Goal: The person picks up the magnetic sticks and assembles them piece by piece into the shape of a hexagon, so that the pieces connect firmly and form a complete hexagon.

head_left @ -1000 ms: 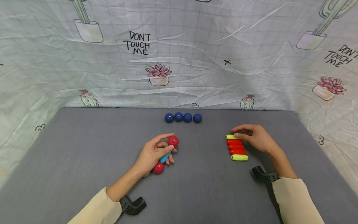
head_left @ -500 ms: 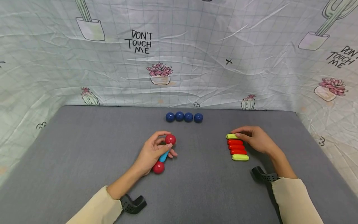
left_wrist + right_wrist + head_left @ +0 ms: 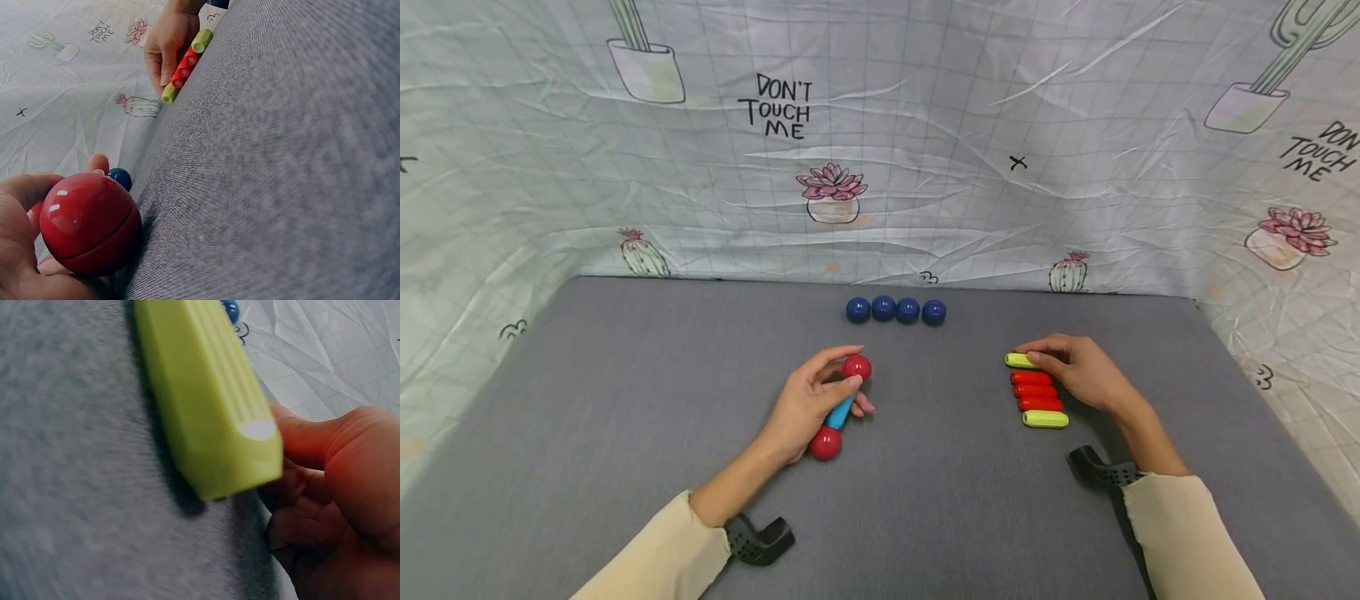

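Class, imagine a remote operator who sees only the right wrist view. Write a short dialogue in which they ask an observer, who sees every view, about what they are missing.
Operator: I see a yellow-green stick close up, and part of a blue ball. What is happening outside my view?
Observer: The left hand holds a light-blue stick with a red ball at each end.
Operator: Are there other sticks near mine?
Observer: Yes, three red sticks lie in a row between two yellow-green ones.
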The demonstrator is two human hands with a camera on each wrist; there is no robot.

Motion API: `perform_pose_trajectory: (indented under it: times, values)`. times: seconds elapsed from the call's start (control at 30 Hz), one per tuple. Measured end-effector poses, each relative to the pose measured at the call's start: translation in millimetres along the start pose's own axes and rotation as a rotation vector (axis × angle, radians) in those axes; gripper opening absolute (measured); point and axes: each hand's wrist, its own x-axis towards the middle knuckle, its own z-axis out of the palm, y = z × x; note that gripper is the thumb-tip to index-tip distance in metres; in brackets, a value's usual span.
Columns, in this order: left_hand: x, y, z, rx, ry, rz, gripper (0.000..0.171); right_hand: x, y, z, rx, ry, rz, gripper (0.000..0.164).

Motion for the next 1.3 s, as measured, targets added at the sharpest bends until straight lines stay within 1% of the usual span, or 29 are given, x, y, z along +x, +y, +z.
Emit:
perform_pose_trajectory:
  times: [0.17,0.3,0.47,0.57,0.77,0.9,1.03,1.23,1.3]
  values:
    - [0.5,0.8,-0.3,0.003,0.013,-0.005,0.044,3,1,4,0.017,0.045,-0.018,0.027]
    - [0.3,1.9,0.1,-0.001,0.021,-0.005,0.043,5,1,7,0.006,0.098,-0.043,0.027]
    - [0.4,2.7,0.4,-0.020,0.023,-0.006,0.043,5,-6,7,0.015,0.170,-0.067,0.026]
    - [0.3,3.5,0.8,-0.036,0.020,-0.006,0.043,6,-12,9,0.029,0.187,-0.078,0.026]
    - [-0.6,4.1,2.2,-0.063,0.019,-0.008,0.043,6,-33,15,0.098,0.154,-0.093,0.026]
    - [-0.9,2.7,2.1,-0.063,0.020,-0.005,0.043,7,-48,22,0.129,0.121,-0.142,0.024]
    - [-0.8,0.1,1.6,-0.053,0.006,0.005,0.043,11,-62,29,0.129,0.093,-0.186,0.023]
    - [-0.6,-0.7,1.0,-0.057,-0.003,-0.002,0.044,19,-81,38,0.164,0.013,-0.213,0.022]
    - [-0.5,-0.5,0.7,-0.058,-0.004,-0.005,0.044,22,-86,42,0.176,-0.015,-0.234,0.022]
